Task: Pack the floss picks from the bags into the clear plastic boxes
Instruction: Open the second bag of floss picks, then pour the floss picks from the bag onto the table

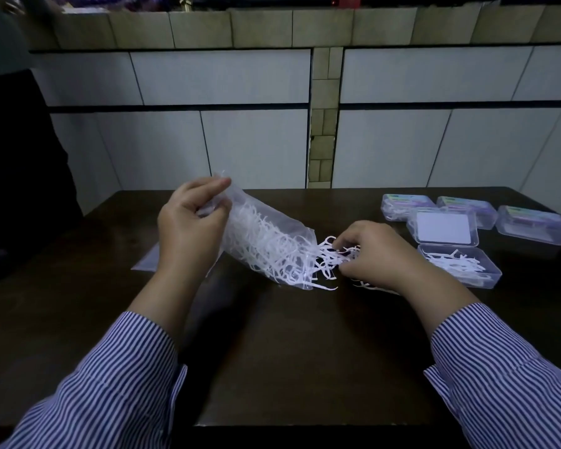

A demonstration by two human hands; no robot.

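- Dark wood table (272, 351) carries everything; its far edge runs along the tiled wall, and the work sits in the far half, from the middle out toward the far right corner.
- Clear plastic bag (266, 241) of floss picks lies tilted across the middle of the table, its long axis running from the raised closed end at far left down to the open mouth at near right, where the mouth rests on the wood.
- Left hand (191, 228) grips the raised closed end, fingers curled round the gathered plastic, and holds the bag tipped so the mouth faces the other hand.
- Right hand (373, 251) sits just beside the mouth, fingers curled down into the spilled floss picks (327, 257); it appears to pinch a bunch, though the fingertips are hidden.
- Open box (460, 264), already part filled with picks, lies just right of the right hand, toward the right edge; its lid (442, 226) stands behind it.
- Three closed boxes (531, 223) stand farther off, near the far right corner.
- Judgement: the coming move is a short carry rightward, mouth to open box, and the right hand is plainly the nearer; the left need only keep the bag tipped.
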